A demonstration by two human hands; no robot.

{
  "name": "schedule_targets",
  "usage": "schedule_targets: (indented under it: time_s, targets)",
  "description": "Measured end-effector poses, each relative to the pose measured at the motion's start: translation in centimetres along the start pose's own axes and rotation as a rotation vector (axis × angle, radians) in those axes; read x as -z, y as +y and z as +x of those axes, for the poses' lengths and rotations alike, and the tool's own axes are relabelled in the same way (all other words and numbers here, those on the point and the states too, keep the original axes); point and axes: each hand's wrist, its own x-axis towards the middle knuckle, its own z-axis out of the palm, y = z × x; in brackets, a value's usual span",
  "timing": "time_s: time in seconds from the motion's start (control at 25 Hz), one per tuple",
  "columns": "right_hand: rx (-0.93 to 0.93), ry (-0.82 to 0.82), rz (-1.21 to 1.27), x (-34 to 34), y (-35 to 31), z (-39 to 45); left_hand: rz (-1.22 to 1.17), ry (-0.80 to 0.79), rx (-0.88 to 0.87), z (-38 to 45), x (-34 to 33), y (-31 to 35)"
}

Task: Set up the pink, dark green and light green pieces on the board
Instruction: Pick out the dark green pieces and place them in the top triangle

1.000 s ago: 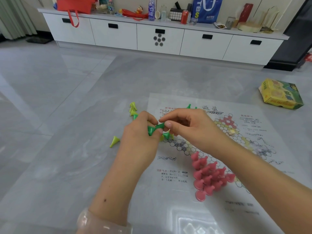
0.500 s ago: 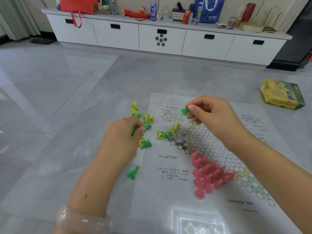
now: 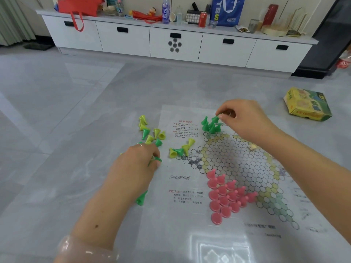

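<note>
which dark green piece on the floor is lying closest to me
The lone dark green piece tipped on its side beside the left forearm, just off the board's near-left edge. The other loose dark green ones lie farther away, mixed with the light green pieces.

Both forearms are bare — no sleeves; a translucent, pale pink bangle [image 3: 85, 249] circles the left wrist, and a thin ring [image 3: 140, 144] sits on one finger.

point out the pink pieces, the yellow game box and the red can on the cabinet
pink pieces [image 3: 228, 196], head view, middle of the cluster on the board
yellow game box [image 3: 306, 104], head view, its top face
red can [image 3: 202, 19], head view, its side
</note>
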Motion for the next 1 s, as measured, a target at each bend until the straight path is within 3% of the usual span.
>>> schedule_targets:
  time_s: [0.12, 0.32, 1.0]
  targets:
    - [0.138, -0.103, -0.220, -1.1, -0.1, 0.6, -0.086, 0.053, 0.005, -0.1, 0.4, 0.3]
    - [0.141, -0.121, -0.318, -2.8, -0.3, 0.7, -0.118, 0.103, 0.019, -0.1, 0.5, 0.3]
    - [0.138, -0.096, -0.309, -3.3, -0.4, 0.6, -0.234, 0.126, 0.053, -0.3, 0.9, 0.6]
